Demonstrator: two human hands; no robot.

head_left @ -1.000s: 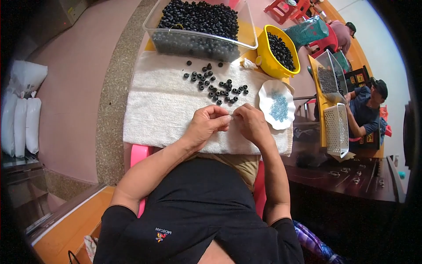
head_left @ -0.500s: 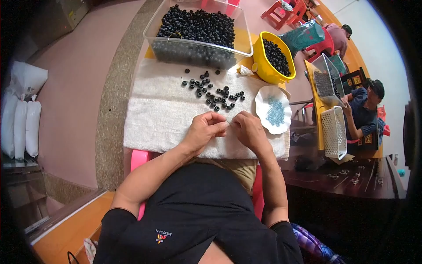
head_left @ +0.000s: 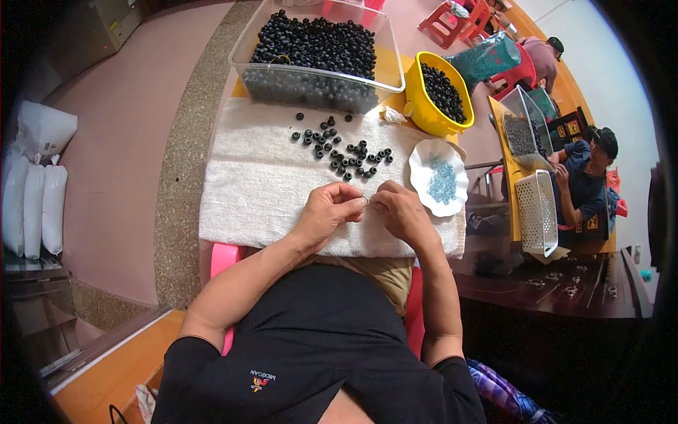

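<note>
My left hand (head_left: 329,213) and my right hand (head_left: 401,210) are close together over a white towel (head_left: 247,194). Each is closed in a pinch, thumb against fingers, and whatever sits between the fingertips is too small to make out. Just beyond them several small black round pieces with holes (head_left: 343,161) lie loose on the cloth. Beside my right hand stands a white scalloped plate (head_left: 421,159) holding a heap of tiny pale-blue, see-through pieces (head_left: 443,181).
A transparent bin (head_left: 318,76) full of black pieces stands at the towel's far edge, next to a yellow tub (head_left: 417,99) of the same. Crumpled white tissue (head_left: 393,115) lies between. At right, a co-worker (head_left: 590,173) sits by a white perforated basket (head_left: 537,212). White sacks (head_left: 54,208) stand at left.
My hands have barely moved and keep their pinches. At right, the co-worker's hands have shifted slightly.
</note>
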